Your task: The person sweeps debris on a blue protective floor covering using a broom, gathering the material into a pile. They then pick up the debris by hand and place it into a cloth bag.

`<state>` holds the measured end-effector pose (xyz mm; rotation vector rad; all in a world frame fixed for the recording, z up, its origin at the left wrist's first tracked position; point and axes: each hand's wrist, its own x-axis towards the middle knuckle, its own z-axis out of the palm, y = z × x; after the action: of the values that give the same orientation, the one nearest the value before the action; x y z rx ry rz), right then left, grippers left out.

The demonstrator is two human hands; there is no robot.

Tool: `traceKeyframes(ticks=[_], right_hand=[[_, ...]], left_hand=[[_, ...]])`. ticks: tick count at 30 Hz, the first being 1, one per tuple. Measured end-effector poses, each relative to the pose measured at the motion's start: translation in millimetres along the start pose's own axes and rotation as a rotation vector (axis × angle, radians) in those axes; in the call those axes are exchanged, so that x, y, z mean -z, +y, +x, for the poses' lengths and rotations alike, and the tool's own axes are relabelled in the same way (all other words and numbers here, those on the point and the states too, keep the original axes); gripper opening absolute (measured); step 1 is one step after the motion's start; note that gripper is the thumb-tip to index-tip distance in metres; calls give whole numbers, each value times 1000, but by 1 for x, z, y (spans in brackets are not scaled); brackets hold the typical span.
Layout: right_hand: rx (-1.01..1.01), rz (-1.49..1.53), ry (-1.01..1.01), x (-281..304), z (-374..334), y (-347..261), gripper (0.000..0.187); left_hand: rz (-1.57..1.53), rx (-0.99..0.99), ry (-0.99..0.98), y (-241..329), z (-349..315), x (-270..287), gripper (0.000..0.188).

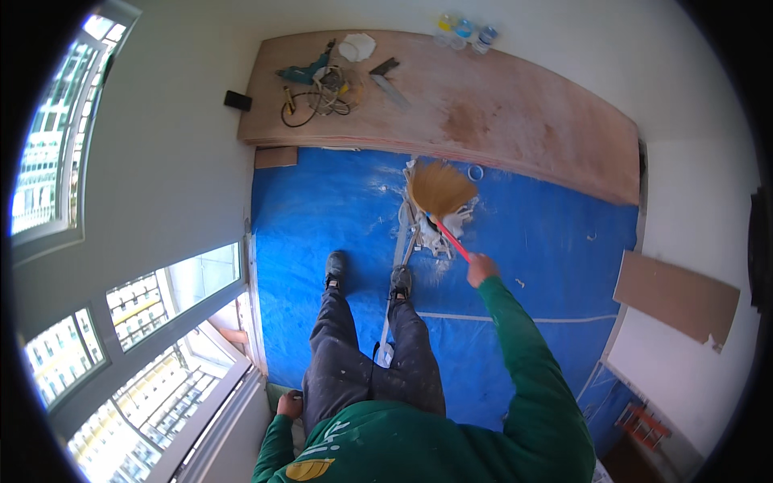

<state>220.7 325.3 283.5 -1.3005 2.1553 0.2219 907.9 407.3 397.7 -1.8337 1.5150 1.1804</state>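
Note:
My right hand (481,270) is closed around the red handle of a broom (441,190). Its tan, fan-shaped bristles rest over a heap of whitish scraps and debris (439,243) on a blue floor sheet (523,241). Part of the heap is hidden under the broom. Low on the left, beside my thigh, my left hand (290,404) has its fingers curled; what they hold, if anything, is hidden.
A stack of wooden boards (515,121) lies ahead, bearing a green drill (304,74), cables and a try square (389,84). Plastic bottles (463,34) stand behind it. A tape roll (475,173) is near the broom. A brown panel (676,296) leans right; windows (137,310) line the left.

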Motion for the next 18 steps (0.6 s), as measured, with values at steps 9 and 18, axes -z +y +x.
traceKeyframes(ticks=[9,18], right_hand=[[141,-235,83,258,-176,-73,51],[620,-198,40,288,-86,-224,49]], left_hand=[[-444,111,-86,-10,26,-2,30],[-524,180,-86,-38,44,33,32]])
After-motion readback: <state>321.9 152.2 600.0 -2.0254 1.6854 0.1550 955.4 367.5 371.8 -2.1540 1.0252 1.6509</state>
